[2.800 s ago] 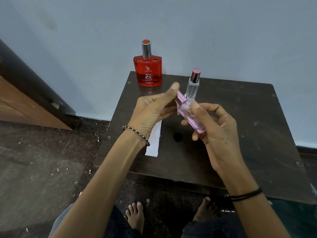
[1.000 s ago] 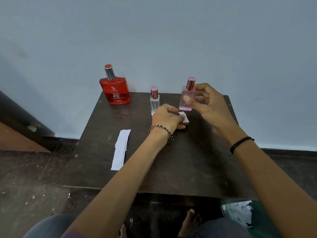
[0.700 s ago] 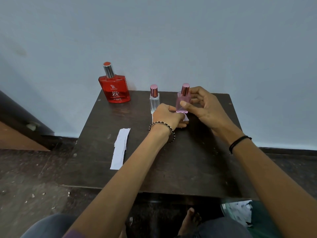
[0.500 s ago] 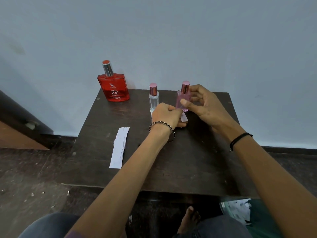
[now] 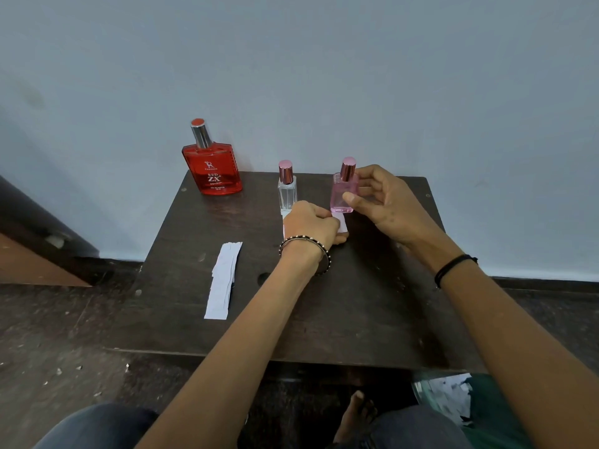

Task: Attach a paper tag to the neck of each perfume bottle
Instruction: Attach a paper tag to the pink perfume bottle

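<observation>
- Closest in, both forearms reach out over the dark counter [image 5: 356, 319], a beaded bracelet [image 5: 306, 246] on the left wrist and a black band [image 5: 453, 265] on the right.
- Off to the left, a stack of white paper strips [image 5: 223, 280] lies flat on the counter, well apart from the hands.
- Middle of the counter: the left hand [image 5: 311, 225] is down low, its grip pinched on a small white paper tag [image 5: 341, 224] that sticks out just below the pink bottle.
- Just beyond, the right hand [image 5: 385, 202] has its grip wrapped around the pink perfume bottle [image 5: 343, 192], thumb on the front, fingers behind, bottle upright with its cap on.
- Beside that, the clear perfume bottle [image 5: 287, 192] stands upright, partly hidden at its base by the left hand.
- Farthest back, the red perfume bottle [image 5: 212, 170] stands at the far left corner, against the wall [image 5: 324, 76].
</observation>
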### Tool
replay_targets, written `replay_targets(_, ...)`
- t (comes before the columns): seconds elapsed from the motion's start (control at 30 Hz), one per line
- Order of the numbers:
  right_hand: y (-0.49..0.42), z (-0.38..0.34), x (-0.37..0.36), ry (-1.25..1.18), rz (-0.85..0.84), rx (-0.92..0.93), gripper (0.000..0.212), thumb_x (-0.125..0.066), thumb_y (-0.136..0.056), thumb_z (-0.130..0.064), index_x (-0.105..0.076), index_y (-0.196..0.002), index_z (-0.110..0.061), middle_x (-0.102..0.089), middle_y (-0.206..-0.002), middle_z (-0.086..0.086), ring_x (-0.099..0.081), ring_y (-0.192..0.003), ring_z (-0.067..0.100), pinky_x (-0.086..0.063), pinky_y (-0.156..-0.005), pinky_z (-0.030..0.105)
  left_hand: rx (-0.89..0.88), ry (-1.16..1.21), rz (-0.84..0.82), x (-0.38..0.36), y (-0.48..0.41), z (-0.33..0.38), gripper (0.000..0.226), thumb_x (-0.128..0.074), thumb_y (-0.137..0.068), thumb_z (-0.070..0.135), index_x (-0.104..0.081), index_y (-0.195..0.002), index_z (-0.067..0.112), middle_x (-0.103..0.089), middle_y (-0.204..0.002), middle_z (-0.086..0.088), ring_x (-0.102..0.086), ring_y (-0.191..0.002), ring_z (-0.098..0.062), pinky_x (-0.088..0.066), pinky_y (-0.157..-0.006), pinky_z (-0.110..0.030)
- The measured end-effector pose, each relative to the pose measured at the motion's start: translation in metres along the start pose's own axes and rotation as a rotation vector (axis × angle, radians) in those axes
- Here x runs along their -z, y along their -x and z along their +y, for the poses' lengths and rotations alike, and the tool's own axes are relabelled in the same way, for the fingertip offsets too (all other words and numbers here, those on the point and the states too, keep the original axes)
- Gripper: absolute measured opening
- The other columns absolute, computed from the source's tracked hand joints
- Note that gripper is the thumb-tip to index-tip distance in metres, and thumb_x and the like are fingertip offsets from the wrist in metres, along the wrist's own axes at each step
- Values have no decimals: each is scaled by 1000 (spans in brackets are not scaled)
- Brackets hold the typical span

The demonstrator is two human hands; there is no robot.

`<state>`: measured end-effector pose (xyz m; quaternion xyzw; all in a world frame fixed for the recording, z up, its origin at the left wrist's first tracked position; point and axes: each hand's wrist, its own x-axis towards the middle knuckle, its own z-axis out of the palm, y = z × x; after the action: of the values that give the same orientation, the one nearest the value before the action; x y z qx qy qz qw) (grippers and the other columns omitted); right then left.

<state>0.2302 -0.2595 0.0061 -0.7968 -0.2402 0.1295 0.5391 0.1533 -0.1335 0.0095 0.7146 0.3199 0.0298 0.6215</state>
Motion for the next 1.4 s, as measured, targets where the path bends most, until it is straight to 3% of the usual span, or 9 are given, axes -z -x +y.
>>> replay_targets(0.2, -1, -1, 1, -28, 23, 17, 29, -71, -95, -18, -59, -121, -20, -70, -120, -5, -66, -112, 7, -50, -94, 21, 14, -1, 41, -7, -7, 0, 23, -64, -89, -3, -58, -111, 1, -66, -92, -8, -77, -71, -28, -65, -74, -39)
replay_targets(0.4, -2, -1, -2, 4, -51, 6, 31, -71, -94, -20, -58, -123, -20, -69, -121, -4, -64, -116, 11, -48, -102, 28, -2, -30, 46, -7, -7, 5, 16, -70, -87, 0, -57, -97, 0, -65, -90, -10, -77, -78, -35, -64, -74, -45)
replay_targets(0.53, -2, 0, -2, 14, -55, 2, 32, -70, -95, -20, -57, -124, -19, -69, -121, -5, -63, -115, 7, -47, -98, 23, 18, -13, 44, -8, -9, 3, 22, -72, -85, 0, -51, -82, 5, -61, -84, -7, -76, -82, -35, -65, -72, -45)
replay_targets(0.67, 0, 1, -3, -10, -61, -7, 33, -70, -95, -20, -56, -125, -19, -69, -123, -4, -64, -117, 7, -47, -97, 20, 46, 46, 36, -7, -9, 3, 15, -67, -88, 5, -64, -97, -6, -73, -95, -17, -78, -69, -29, -65, -66, -39)
replay_targets(0.8, 0, 3, -3, -19, -62, -25, 35, -71, -95, -18, -57, -127, -17, -70, -124, -4, -65, -118, 9, -48, -101, 25, 60, 61, 38, -4, -9, -1, 18, -59, -88, 5, -67, -97, -9, -76, -92, -21, -78, -65, -31, -65, -70, -45)
replay_targets(0.93, 2, 4, -4, 10, -48, -32, 37, -72, -93, -15, -58, -127, -19, -70, -121, -5, -65, -115, 7, -49, -100, 23, 46, 77, 38, -1, -4, -7, 19, -64, -86, -1, -53, -72, 4, -74, -91, -27, -77, -68, -34, -65, -70, -43)
replay_targets(1.07, 3, 7, -9, 56, -1, -33, 36, -73, -92, -14, -59, -125, -21, -71, -121, -3, -66, -115, 9, -50, -105, 30, 56, 160, 24, 2, 2, -13, 35, -73, -82, -4, -48, -102, 8, -73, -97, -24, -76, -67, -29, -65, -70, -37)
replay_targets(1.27, 8, 5, -13, 68, 26, -42, 35, -71, -93, -11, -59, -124, -19, -71, -121, -2, -66, -115, 8, -49, -104, 25, 54, 173, 57, 1, 1, -12, 44, -78, -75, -7, -47, -102, 9, -70, -102, -26, -74, -59, -28, -65, -65, -38)
replay_targets(1.4, 8, 3, -13, 85, 24, -56, 35, -70, -94, -11, -58, -125, -20, -69, -124, -2, -64, -117, 9, -49, -105, 26, 56, 171, 48, 6, 2, -13, 40, -74, -79, -8, -46, -102, 7, -72, -87, -23, -72, -58, -27, -64, -70, -41)
